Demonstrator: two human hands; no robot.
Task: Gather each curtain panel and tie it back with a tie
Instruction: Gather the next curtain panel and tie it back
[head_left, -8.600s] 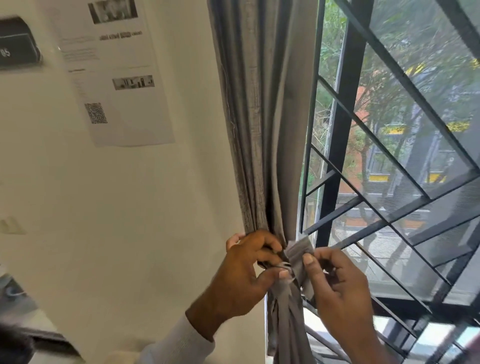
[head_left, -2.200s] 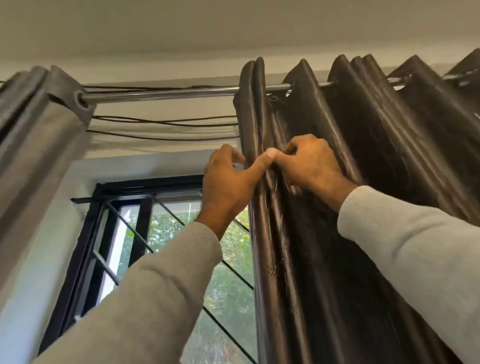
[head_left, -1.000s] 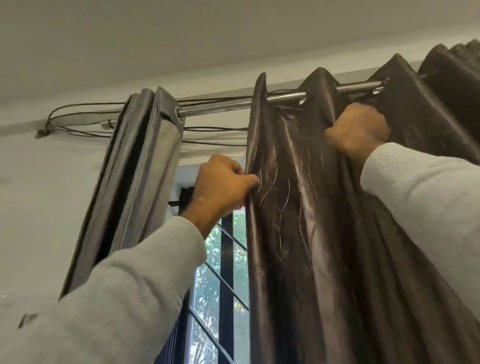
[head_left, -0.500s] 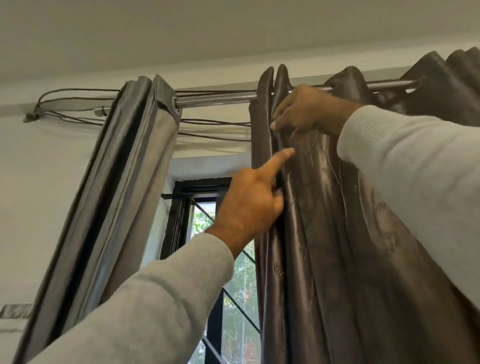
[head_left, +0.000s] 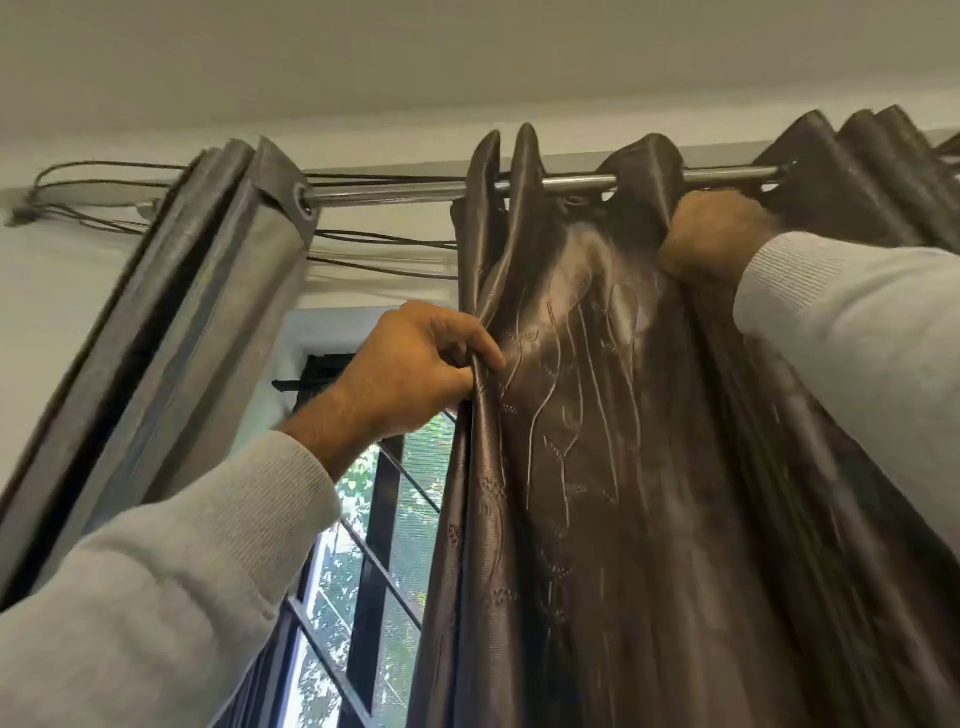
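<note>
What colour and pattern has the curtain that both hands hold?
Dark brown curtain, shiny, with thin wavy lines; seen in the head view.

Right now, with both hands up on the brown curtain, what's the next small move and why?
Probably slide the right hand toward the left hand, pushing the folds along the rod. The left hand pinches the brown curtain at its leading edge, the right grips a fold near the top, and the cloth between them is spread wide, not yet gathered for a tie.
</note>
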